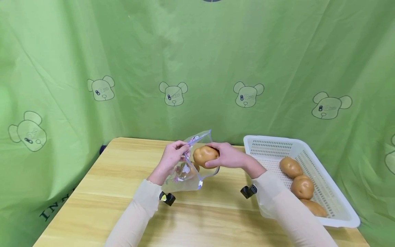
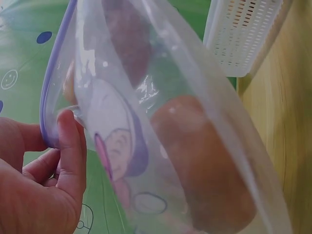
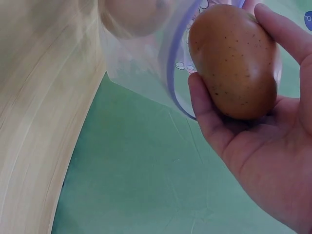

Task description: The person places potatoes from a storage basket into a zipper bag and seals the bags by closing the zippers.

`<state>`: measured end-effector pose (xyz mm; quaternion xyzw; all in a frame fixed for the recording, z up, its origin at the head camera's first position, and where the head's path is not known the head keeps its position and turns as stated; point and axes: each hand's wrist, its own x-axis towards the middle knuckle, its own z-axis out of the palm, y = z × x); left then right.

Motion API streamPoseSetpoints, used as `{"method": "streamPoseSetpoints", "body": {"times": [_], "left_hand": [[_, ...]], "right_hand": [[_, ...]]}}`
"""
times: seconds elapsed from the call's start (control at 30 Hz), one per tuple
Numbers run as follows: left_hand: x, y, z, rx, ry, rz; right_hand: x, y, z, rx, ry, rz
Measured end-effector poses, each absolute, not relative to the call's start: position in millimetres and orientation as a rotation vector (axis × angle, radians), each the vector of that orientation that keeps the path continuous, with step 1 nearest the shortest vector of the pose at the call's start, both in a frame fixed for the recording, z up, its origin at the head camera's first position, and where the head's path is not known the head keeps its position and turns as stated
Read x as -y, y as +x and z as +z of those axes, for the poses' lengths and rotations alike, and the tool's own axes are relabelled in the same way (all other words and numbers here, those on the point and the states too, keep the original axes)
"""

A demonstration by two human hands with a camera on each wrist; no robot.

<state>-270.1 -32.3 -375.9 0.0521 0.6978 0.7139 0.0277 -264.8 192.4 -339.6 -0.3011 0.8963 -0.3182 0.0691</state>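
Note:
My left hand (image 1: pixel 172 156) pinches the purple-edged rim of a clear zip bag (image 2: pixel 117 146) printed with a cartoon figure. The bag's mouth gapes toward the right. Inside it lies a brown potato (image 2: pixel 200 165), seen through the plastic. My right hand (image 1: pixel 229 156) grips another potato (image 3: pixel 236 61) at the bag's mouth, with thumb and fingers on opposite sides of it. In the right wrist view the purple rim stands right beside this potato, and dark specks dot its skin.
A white perforated basket (image 1: pixel 337 192) stands on the right of the wooden table (image 1: pixel 120 171). Several potatoes lie in it, one of them (image 1: pixel 302 187) in the middle of the row. A green curtain (image 1: pixel 210 51) with bear-head prints hangs behind the table.

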Motion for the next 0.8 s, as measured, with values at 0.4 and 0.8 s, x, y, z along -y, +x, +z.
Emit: {"method": "streamPoseSetpoints", "body": {"times": [0.4, 0.8], "left_hand": [[31, -269, -373, -2.151, 0.179, 2.205], [27, -267, -372, -2.178, 0.228, 2.215]], "right_hand": [[-185, -265, -347, -2.786, -0.970, -0.836], [-179, -264, -350, -2.803, -0.982, -0.804]]}}
